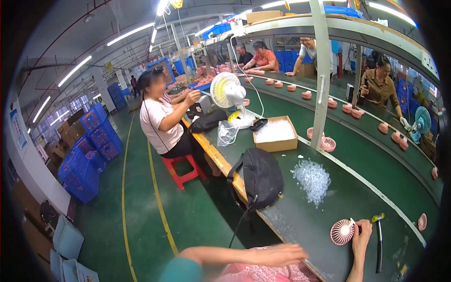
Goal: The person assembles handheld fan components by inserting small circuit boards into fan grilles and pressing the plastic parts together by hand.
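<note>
Teal sleeve point(181, 271) blurred at the near edge, a worker's left hand point(282, 255) hangs over a pink patterned garment point(244, 271) by the table's near edge, its fingers stretched out close together; its palm is hidden, so whether it holds anything cannot be told. At right, the bare right hand point(361, 235) bends its fingers narrowly onto the right edge of a round pink ribbed piece point(342, 232), which rests on the dark green worktable point(300, 221). Just right of that hand lies a hammer point(379, 242) with a yellow head and black handle. Farther along the table, small clear pieces point(312, 181) spread in a heap, with a black bag point(260, 178) to their left. Beyond stand an open cardboard box point(276, 144) of white material and a white fan point(227, 91). At far left, a person in a pale top point(162, 117) sits on a red stool point(181, 169) at the table's edge, one hand raised. Across the right side, pink pieces point(357, 113) line a long conveyor, with several workers on its far side. Stacked blue crates point(101, 134) stand on the floor at left.
</note>
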`<state>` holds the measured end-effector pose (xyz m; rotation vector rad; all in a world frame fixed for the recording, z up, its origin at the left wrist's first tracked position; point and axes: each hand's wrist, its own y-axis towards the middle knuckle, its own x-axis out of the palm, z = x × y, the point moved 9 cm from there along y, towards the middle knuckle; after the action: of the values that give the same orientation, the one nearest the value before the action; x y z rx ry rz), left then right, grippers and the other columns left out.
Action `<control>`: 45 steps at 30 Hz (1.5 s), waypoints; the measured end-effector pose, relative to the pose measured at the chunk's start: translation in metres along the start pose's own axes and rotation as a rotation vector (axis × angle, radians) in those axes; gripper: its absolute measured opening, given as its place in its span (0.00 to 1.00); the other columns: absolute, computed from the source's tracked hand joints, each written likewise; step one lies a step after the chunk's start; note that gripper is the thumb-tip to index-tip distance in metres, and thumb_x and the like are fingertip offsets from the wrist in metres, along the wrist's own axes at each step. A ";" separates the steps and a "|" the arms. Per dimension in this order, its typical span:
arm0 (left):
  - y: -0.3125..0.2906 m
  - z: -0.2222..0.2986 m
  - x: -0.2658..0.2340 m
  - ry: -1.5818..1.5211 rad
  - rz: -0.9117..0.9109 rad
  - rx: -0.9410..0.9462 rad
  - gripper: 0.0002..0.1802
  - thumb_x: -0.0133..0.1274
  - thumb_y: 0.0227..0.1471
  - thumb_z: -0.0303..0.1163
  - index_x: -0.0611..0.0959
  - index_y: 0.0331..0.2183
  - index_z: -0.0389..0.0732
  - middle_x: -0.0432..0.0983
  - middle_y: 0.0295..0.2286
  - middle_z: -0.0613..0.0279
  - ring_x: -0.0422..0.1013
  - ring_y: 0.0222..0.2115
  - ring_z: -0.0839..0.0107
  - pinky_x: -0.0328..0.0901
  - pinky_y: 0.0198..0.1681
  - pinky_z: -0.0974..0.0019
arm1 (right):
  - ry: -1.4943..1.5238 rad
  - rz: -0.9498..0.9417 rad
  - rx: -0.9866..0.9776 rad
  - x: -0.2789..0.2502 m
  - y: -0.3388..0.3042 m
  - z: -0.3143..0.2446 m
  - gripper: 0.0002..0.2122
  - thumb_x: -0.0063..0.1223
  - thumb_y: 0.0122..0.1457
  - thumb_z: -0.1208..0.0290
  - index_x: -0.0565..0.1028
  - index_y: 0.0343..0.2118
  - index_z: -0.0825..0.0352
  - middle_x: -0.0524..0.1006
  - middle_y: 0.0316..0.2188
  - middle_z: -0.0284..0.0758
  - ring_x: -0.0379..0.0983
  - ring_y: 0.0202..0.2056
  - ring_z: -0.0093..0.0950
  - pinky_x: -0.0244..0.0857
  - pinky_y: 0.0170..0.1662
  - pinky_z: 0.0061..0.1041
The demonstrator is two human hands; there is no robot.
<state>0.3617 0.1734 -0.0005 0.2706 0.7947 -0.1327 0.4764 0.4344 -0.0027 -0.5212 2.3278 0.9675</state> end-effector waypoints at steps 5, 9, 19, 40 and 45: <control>0.079 0.009 -0.019 0.320 0.306 0.282 0.29 0.61 0.47 0.32 0.70 0.51 0.39 0.60 0.53 0.47 0.56 0.56 0.48 0.56 0.56 0.46 | -0.031 -0.044 -0.015 0.006 -0.002 -0.004 0.03 0.55 0.54 0.79 0.73 0.30 0.69 0.73 0.35 0.39 0.67 0.41 0.38 0.57 0.47 0.35; 0.135 -0.013 -0.001 0.364 0.208 0.340 0.38 0.65 0.41 0.41 0.70 0.53 0.40 0.59 0.55 0.47 0.54 0.59 0.49 0.51 0.60 0.47 | -0.053 -0.058 -0.036 0.005 -0.003 -0.010 0.02 0.54 0.55 0.79 0.73 0.31 0.70 0.72 0.35 0.40 0.66 0.41 0.39 0.57 0.47 0.36; 0.152 -0.032 0.009 0.118 0.249 0.388 0.39 0.69 0.36 0.39 0.71 0.50 0.39 0.60 0.54 0.48 0.54 0.58 0.47 0.53 0.60 0.48 | -0.038 -0.045 0.005 0.004 0.000 -0.005 0.03 0.54 0.55 0.79 0.74 0.32 0.69 0.72 0.35 0.39 0.66 0.40 0.38 0.57 0.47 0.36; 0.150 -0.030 0.007 0.123 0.264 0.393 0.37 0.67 0.38 0.39 0.72 0.50 0.39 0.61 0.54 0.50 0.55 0.58 0.49 0.53 0.61 0.49 | -0.054 -0.052 0.004 0.003 -0.001 -0.009 0.02 0.53 0.57 0.78 0.73 0.31 0.70 0.72 0.36 0.39 0.67 0.42 0.38 0.58 0.49 0.36; 0.150 -0.031 0.008 0.125 0.254 0.375 0.38 0.68 0.37 0.38 0.72 0.51 0.39 0.61 0.54 0.50 0.55 0.58 0.49 0.53 0.61 0.49 | -0.046 -0.058 0.007 0.005 -0.001 -0.005 0.02 0.53 0.57 0.78 0.73 0.31 0.70 0.72 0.36 0.39 0.67 0.42 0.38 0.58 0.49 0.36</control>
<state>0.3786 0.3256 0.0018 0.7372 0.8500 -0.0244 0.4713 0.4289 -0.0036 -0.5546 2.2624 0.9348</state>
